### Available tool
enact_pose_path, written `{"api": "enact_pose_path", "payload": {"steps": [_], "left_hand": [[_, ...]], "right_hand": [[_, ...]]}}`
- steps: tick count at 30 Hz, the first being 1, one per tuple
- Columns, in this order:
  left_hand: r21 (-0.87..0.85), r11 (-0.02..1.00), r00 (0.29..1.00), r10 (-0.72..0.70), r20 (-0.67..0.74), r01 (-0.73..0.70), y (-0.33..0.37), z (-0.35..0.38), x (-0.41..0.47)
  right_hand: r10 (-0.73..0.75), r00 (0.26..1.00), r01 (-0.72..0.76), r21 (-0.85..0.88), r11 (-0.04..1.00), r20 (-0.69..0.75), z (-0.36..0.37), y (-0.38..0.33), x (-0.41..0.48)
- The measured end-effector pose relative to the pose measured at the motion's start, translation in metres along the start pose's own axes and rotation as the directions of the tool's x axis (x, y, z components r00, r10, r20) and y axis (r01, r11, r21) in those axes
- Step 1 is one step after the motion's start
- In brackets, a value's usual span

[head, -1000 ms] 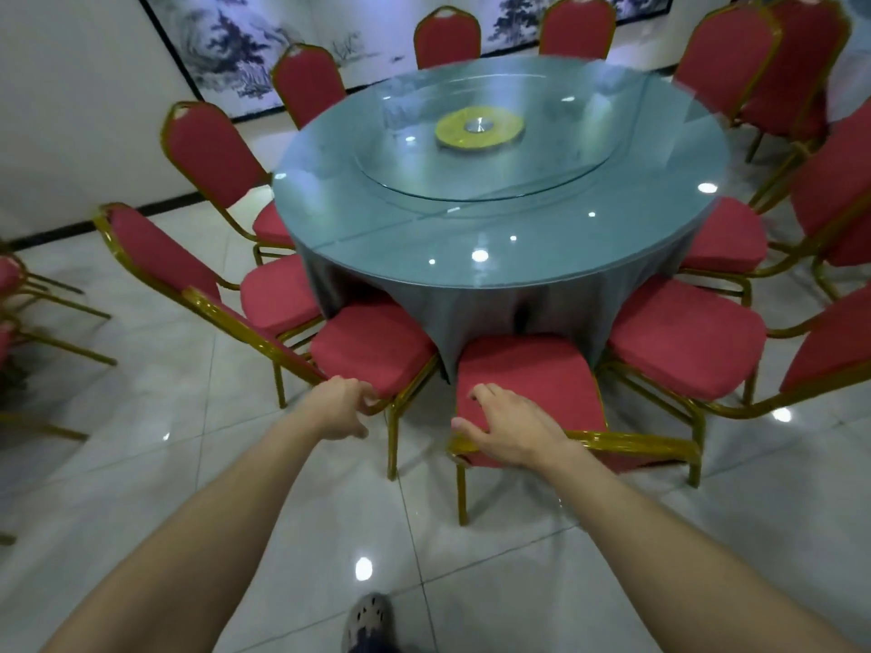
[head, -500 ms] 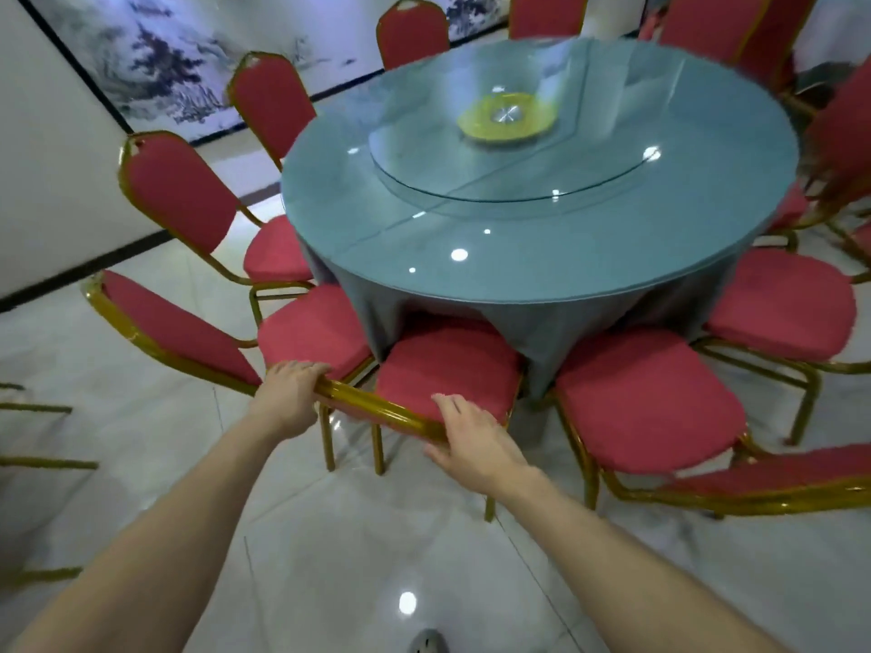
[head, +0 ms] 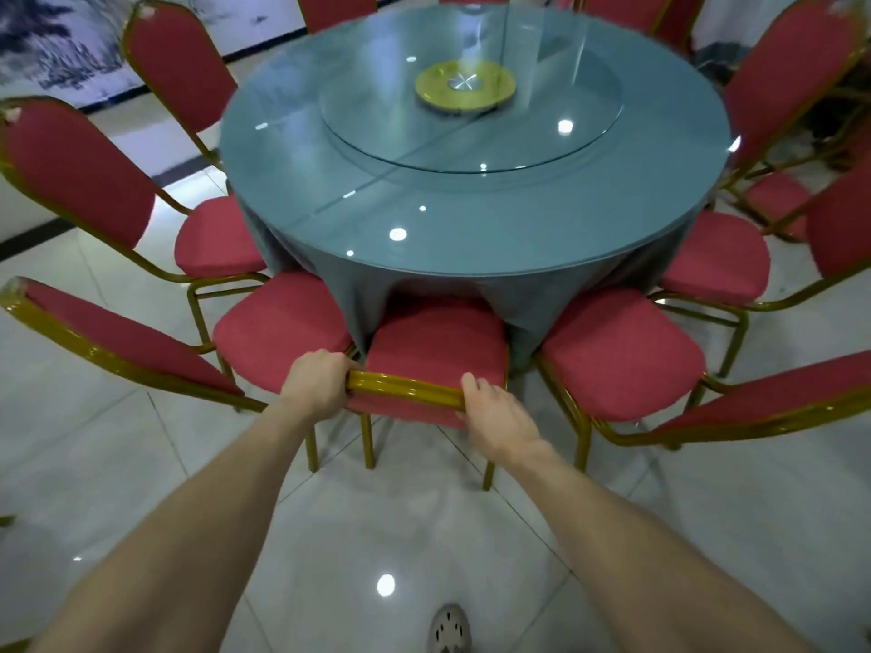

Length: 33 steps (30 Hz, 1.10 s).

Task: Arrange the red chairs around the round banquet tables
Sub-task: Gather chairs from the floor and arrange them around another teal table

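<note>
A round banquet table point(head: 471, 219) with a grey-blue cloth and a glass top stands ahead of me. Directly in front, a red chair point(head: 436, 351) with a gold frame has its seat tucked under the table's edge. My left hand point(head: 318, 381) grips the left end of its gold top rail point(head: 405, 386). My right hand point(head: 497, 417) grips the right end of the same rail. Several more red chairs ring the table, one at the near left point(head: 278, 322) and one at the near right point(head: 622, 346).
A glass turntable point(head: 542, 129) with a yellow hub point(head: 464, 87) sits mid-table. White tiled floor point(head: 386, 534) lies around my feet, and my shoe point(head: 447, 629) shows at the bottom. A white wall with an ink painting point(head: 42, 44) is at the far left.
I have shifted left from one chair to its neighbour. Both hands have closed on this chair's top rail, and its seat now sits squarely under the table edge in front of me.
</note>
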<state>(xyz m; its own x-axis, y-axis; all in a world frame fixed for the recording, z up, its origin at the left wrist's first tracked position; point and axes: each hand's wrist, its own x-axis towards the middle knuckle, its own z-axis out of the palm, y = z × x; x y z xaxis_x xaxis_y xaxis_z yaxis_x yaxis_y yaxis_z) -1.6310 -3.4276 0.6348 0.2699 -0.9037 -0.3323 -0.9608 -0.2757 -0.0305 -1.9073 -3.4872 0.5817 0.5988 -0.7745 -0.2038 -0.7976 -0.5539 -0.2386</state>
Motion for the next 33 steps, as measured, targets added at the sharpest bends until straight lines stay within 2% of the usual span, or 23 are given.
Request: {"api": "enact_pose_path", "payload": {"steps": [4, 12, 18, 23, 26, 29, 33], "left_hand": [[0.056, 0.997, 0.998, 0.058, 0.032, -0.06, 0.024, 0.009, -0.03], [0.148, 0.986, 0.997, 0.073, 0.035, -0.078, 0.06, 0.04, -0.102], [0.102, 0.994, 0.998, 0.042, 0.055, -0.048, 0.053, 0.052, -0.131], [0.092, 0.986, 0.989, 0.133, 0.06, -0.138, 0.044, 0.048, -0.133], [0.028, 0.976, 0.968, 0.208, 0.139, -0.214, 0.027, 0.033, -0.134], [-0.031, 0.985, 0.95, 0.172, 0.26, -0.169, -0.021, 0.012, -0.126], [-0.047, 0.997, 0.967, 0.075, 0.245, -0.065, -0.123, -0.008, -0.108]], "right_hand": [[0.003, 0.999, -0.002, -0.033, 0.999, 0.032, -0.002, 0.013, -0.035], [0.014, 0.999, -0.016, 0.043, 0.999, 0.041, 0.016, 0.03, -0.107], [0.014, 1.0, -0.014, 0.025, 1.0, -0.002, 0.028, 0.012, -0.129], [0.056, 0.998, -0.057, 0.059, 0.997, 0.026, 0.022, 0.004, -0.132], [0.016, 0.999, -0.017, 0.046, 0.999, 0.031, 0.004, -0.027, -0.132], [-0.096, 0.994, 0.102, 0.119, 0.988, -0.05, -0.011, -0.093, -0.11], [-0.2, 0.971, 0.218, 0.138, 0.966, -0.133, -0.018, -0.2, -0.048]]}}
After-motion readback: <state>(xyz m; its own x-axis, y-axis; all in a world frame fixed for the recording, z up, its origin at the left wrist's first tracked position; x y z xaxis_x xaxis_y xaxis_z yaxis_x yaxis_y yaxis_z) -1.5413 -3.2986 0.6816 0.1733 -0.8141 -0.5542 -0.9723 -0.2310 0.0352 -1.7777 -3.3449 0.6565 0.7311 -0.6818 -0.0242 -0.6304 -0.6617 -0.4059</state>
